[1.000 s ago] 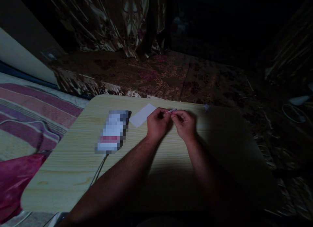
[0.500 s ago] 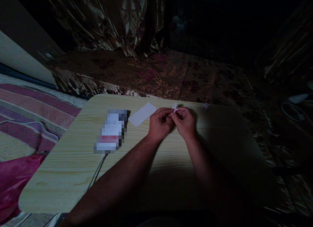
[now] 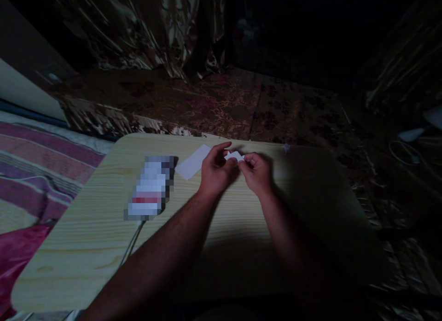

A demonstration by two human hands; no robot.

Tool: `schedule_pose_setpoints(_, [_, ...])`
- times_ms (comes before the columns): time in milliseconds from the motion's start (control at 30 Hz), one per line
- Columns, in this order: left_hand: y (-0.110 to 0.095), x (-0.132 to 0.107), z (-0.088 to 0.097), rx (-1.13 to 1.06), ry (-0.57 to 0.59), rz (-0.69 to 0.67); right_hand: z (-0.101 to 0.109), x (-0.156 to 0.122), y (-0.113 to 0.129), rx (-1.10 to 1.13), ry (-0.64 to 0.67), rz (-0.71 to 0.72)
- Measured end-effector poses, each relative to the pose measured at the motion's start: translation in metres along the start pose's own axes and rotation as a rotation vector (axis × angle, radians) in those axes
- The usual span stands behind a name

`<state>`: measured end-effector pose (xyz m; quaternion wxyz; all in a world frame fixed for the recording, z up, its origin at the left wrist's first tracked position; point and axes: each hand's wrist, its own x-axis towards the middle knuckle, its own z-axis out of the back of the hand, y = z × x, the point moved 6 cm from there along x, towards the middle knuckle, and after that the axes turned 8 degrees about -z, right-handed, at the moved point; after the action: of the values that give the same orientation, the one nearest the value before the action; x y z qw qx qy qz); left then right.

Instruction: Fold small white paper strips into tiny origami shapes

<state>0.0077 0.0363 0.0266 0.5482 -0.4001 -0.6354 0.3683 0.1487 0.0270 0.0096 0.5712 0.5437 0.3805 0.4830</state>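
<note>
Above the far part of the wooden table, a small folded white paper is held between my two hands. My left hand pinches its left side with the thumb on the near face, while the index finger reaches up and away. On the right side, my right hand grips the paper between thumb and fingers, the other fingers curled. A flat white paper strip lies just left of my left hand, partly behind it. How the held paper is folded is partly hidden by my fingers.
A blurred-out phone-like device lies left on the table, with a white cable running toward me. A crumpled white scrap sits near the far edge. Left is a striped cloth and a pink bag. The right side is dark.
My left hand has opened its index finger outward and shifted its hold. The paper between my hands now shows a wider, flatter face. The view has turned slightly right.
</note>
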Motion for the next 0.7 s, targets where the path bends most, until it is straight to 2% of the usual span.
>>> schedule_pose_setpoints(133, [0.007,-0.001,0.001,0.048,0.004,0.026,0.0,0.0,0.004,0.031,0.016,-0.006])
schedule_pose_setpoints(233, [0.01,-0.002,0.001,0.028,-0.003,0.051,0.0,-0.002,0.011,0.088,0.036,0.032])
schedule_pose_setpoints(367, [0.01,-0.002,0.002,0.052,-0.003,0.085,0.001,-0.004,0.017,0.057,0.043,0.092])
schedule_pose_setpoints(500, [0.009,-0.002,0.003,0.113,0.02,0.101,0.005,-0.002,0.013,-0.037,0.016,0.102])
schedule_pose_setpoints(700, [0.011,-0.003,0.003,0.089,0.028,0.112,0.005,0.0,0.008,-0.038,0.042,0.089])
